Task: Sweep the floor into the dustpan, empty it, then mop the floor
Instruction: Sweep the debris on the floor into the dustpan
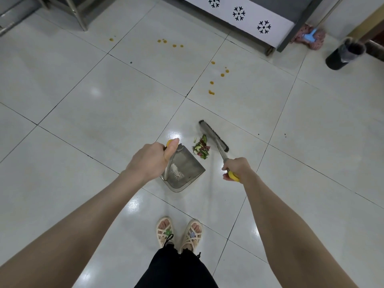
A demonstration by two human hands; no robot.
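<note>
My left hand (150, 160) grips the yellow-tipped handle of a grey metal dustpan (185, 172) that stands on the white tile floor in front of my feet. My right hand (235, 168) grips the yellow-ended handle of a broom (213, 135), whose dark bristle head rests on the floor just right of a small pile of green and red vegetable scraps (201, 147). The pile lies between the broom head and the dustpan's open edge, apart from both. Orange sauce drops (212, 92) dot the tiles farther away.
A pink mop (309, 37) with a blue head leans at the far right beside a white cabinet (249, 19) with snowflake cut-outs. A black bin (342, 54) stands at the right edge. Metal table legs (80, 15) rise at the far left. My sandalled feet (179, 232) are below.
</note>
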